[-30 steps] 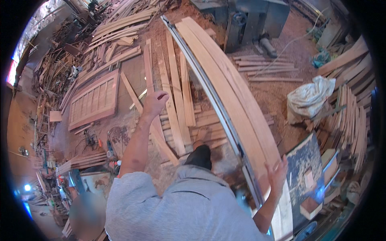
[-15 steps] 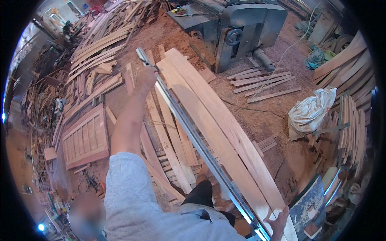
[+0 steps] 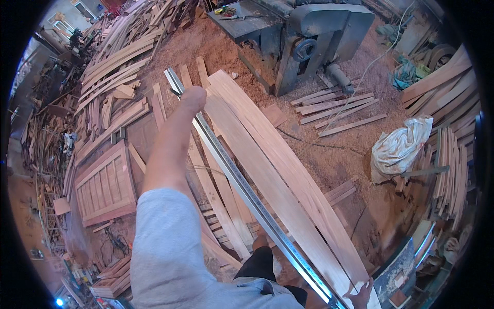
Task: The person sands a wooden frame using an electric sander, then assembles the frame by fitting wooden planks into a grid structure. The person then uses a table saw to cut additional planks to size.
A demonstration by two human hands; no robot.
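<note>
Two long pale wooden boards (image 3: 288, 180) lie side by side with a narrow gap between them. Along their left side runs a long silver metal rail (image 3: 242, 183) with a scale strip and a small dark lever near its far end. My left hand (image 3: 194, 99) is closed at the far end, between the rail and the boards' left edge. Its fingers are hidden, so what it grips does not show. At the boards' near end, my right hand (image 3: 361, 296) rests on the wood, thumb and fingers spread.
A grey machine with a handwheel (image 3: 304, 49) stands beyond. Loose strips (image 3: 334, 105) lie on sawdust nearby. At right are a white sack (image 3: 399, 149) and stacked wood (image 3: 447, 165). A slatted wooden panel (image 3: 105, 183) and lumber piles (image 3: 121, 56) spread along the left.
My left hand now sits more to the right over the rail, whose far end has shifted left. My right hand has moved slightly down. A person at the lower left is out of view.
</note>
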